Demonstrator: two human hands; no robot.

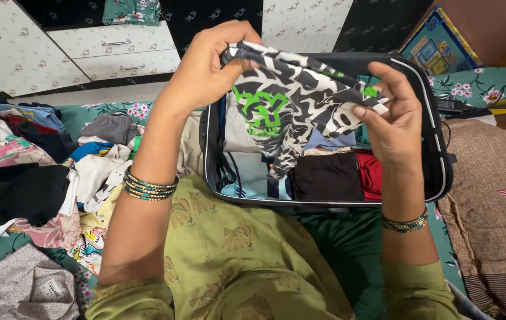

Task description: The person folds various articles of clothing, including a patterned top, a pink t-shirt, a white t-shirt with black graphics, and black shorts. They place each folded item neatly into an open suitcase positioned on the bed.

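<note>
Both hands are holding a black-and-white patterned garment (291,101) with green markings, raised above an open black suitcase (436,142) that is lying flat on the bed (348,249). The left hand (211,68) is gripping the garment's upper left edge, with fingers curled over the folded cloth. The right hand (392,115) is pinching the opposite end between thumb and fingertips. The two hands are standing apart, with the garment stretching between them and its lower part hanging down toward the suitcase interior. Inside the suitcase, folded clothes are lying packed side by side: a dark brown piece (327,178), a red piece (371,175) just beside it toward the right wall, and a light blue piece (250,175) toward the left. Bangles are showing on both wrists, and green printed sleeves are covering the forearms near the bottom edge. A heap of loose clothes (39,172) is lying on the bed to the left of the suitcase. A brown woven cloth (490,201) is lying to the right. White patterned drawers (110,50) are standing beyond the bed.
</note>
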